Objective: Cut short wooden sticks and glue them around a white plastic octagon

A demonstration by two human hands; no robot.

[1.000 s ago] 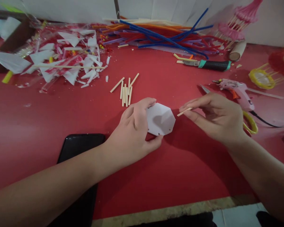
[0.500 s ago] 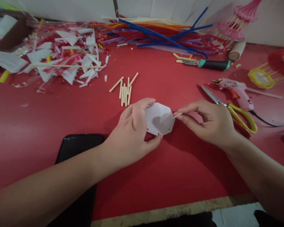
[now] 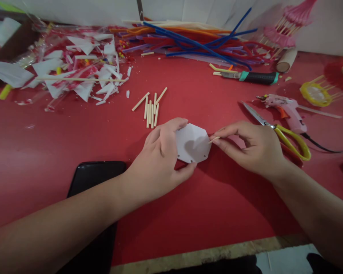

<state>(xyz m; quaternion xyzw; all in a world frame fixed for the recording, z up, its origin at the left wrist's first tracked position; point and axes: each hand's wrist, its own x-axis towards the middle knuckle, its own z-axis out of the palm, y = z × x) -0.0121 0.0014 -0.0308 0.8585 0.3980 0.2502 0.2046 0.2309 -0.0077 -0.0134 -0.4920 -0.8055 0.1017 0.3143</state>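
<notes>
My left hand (image 3: pixel 160 160) grips a white octagonal card piece (image 3: pixel 193 144) by its left edge, thumb below and fingers above, holding it just over the red table (image 3: pixel 74 133). Small dark holes show along the card's lower rim. My right hand (image 3: pixel 253 146) pinches a short wooden stick (image 3: pixel 213 139) between thumb and forefinger, its tip touching the card's right edge. Several more short sticks (image 3: pixel 150 110) lie in a loose bundle just beyond my left hand.
A black phone (image 3: pixel 94 179) lies under my left forearm. Yellow-handled scissors (image 3: pixel 286 137) and a pink glue gun (image 3: pixel 286 110) lie right of my right hand. A black-handled tool (image 3: pixel 251 78), pipe cleaners (image 3: pixel 194 42) and paper scraps (image 3: pixel 74 68) fill the back.
My right hand moved left and down, bringing the stick's tip from beside the card onto its right edge, which uncovered the scissors. For the last half second both hands have stayed still.
</notes>
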